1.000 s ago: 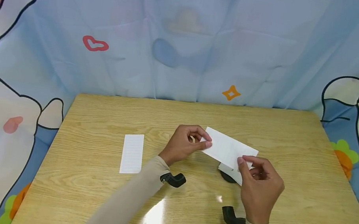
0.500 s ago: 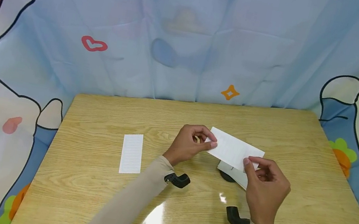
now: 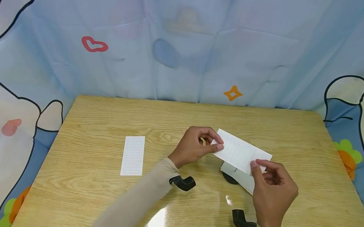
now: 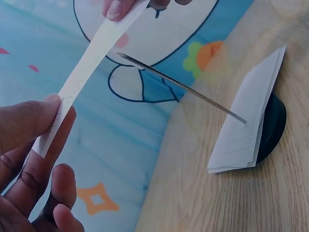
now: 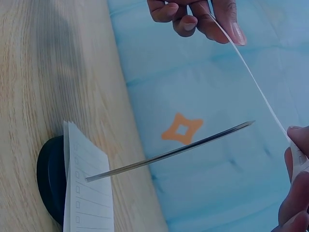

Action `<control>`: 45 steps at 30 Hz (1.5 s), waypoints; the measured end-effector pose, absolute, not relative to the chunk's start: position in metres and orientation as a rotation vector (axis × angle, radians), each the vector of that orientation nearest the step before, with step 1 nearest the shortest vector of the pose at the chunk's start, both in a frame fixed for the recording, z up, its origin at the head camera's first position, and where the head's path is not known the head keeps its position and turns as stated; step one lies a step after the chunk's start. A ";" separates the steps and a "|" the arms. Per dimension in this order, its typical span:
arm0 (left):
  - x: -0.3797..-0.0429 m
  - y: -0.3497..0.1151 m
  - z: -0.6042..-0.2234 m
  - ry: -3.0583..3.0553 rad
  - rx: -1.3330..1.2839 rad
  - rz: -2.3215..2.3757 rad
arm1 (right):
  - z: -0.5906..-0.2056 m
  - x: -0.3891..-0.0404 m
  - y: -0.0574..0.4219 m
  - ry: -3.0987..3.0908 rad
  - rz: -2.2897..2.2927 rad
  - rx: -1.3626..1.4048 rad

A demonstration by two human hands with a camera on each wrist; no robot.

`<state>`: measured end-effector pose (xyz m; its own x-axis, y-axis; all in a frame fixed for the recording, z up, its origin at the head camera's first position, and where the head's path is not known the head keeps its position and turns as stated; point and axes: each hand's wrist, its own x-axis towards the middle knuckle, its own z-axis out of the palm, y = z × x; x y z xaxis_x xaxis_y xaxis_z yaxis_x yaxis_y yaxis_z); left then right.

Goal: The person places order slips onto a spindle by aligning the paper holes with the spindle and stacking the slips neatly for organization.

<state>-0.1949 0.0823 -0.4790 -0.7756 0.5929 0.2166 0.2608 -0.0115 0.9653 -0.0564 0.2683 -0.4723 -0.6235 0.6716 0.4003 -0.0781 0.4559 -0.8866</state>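
Between my two hands a slip of white paper [image 3: 239,150] is stretched out, seen nearly edge-on in the right wrist view. My left hand [image 3: 195,144] pinches its left end between thumb and fingers. The lower right corner is pinched by my right hand [image 3: 274,192]. Under the slip stands a bill spike [image 4: 183,89] with a round black base [image 4: 276,128]. Several lined slips [image 5: 91,188] are pierced on it and lie low by the base. The pointed tip is close to the held slip, with a small gap showing in both wrist views.
Another lined slip [image 3: 133,155] lies flat on the wooden table [image 3: 80,193], left of my left forearm. A blue cartoon-print curtain [image 3: 186,49] hangs behind the table and at both sides. Each wrist wears a black camera mount [image 3: 182,182].
Both hands have shifted slightly to the right with the slip held between them. More of the pierced slips on the spike shows beneath it. The slip on the table has stayed put.
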 end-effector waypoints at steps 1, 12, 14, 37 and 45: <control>-0.195 0.083 -0.479 2.007 0.900 1.860 | -0.473 -0.056 0.269 -1.933 1.233 -0.498; -0.194 0.085 -0.486 1.999 0.904 1.849 | -0.479 -0.054 0.271 -1.919 1.281 -0.516; -0.193 0.086 -0.486 1.996 0.905 1.848 | -0.480 -0.054 0.271 -1.920 1.286 -0.515; -0.192 0.093 -0.478 2.004 0.917 1.842 | -0.476 -0.052 0.277 -1.875 1.300 -0.524; -0.190 0.103 -0.473 2.002 0.942 1.829 | -0.473 -0.048 0.284 -1.869 1.285 -0.534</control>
<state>-0.1900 0.1027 -0.4731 -0.7521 0.6200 0.2236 0.2786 -0.0084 0.9604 -0.0485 0.2841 -0.4727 -0.5996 0.7104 0.3685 -0.0895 0.3980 -0.9130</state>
